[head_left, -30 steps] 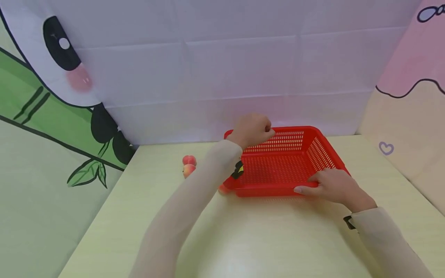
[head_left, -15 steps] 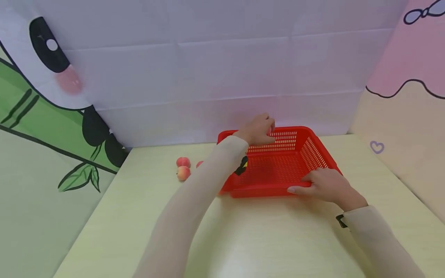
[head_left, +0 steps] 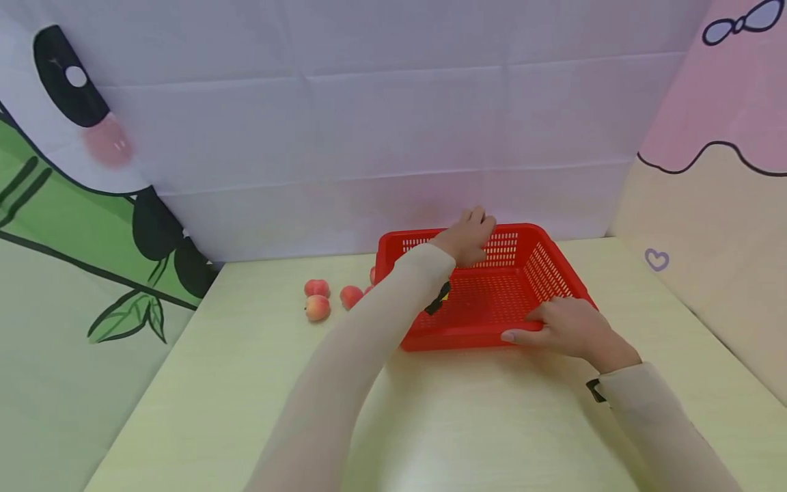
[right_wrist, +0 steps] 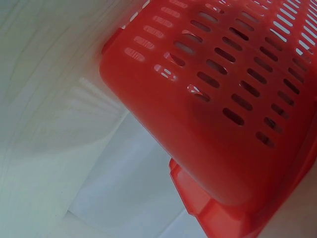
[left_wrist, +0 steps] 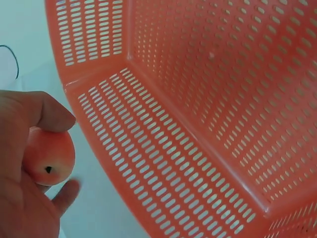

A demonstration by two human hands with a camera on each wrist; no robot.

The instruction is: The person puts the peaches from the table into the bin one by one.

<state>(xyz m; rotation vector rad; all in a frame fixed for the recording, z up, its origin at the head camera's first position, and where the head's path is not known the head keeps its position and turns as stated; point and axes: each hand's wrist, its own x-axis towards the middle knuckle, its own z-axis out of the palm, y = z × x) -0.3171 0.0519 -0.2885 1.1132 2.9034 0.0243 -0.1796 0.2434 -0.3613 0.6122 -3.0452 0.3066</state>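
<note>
In the head view, a red plastic basket (head_left: 473, 339) with slotted walls stands at the back of the table. My left hand (head_left: 468, 239) is over its far wall, the forearm crossing the basket's left end. The left wrist view has that hand holding a peach (left_wrist: 52, 156) between thumb and fingers, just outside the basket's rim. From the head view the hand hides this peach. My right hand (head_left: 568, 329) grips the near right corner of the basket, thumb along the front rim. In the right wrist view the basket's outer wall (right_wrist: 163, 106) fills much of the frame.
Left of the basket lie several peaches, among them a pink one (head_left: 316, 288), a yellowish one (head_left: 317, 308) and a red one (head_left: 351, 296); others are partly behind the left sleeve (head_left: 369, 355). A pale cloth wall (head_left: 393, 137) rises right behind the basket.
My left hand has moved right along the basket's far side, its fingers now reaching forward. More peaches show beside the forearm. The right hand keeps its grip while the head view swings slightly right.
</note>
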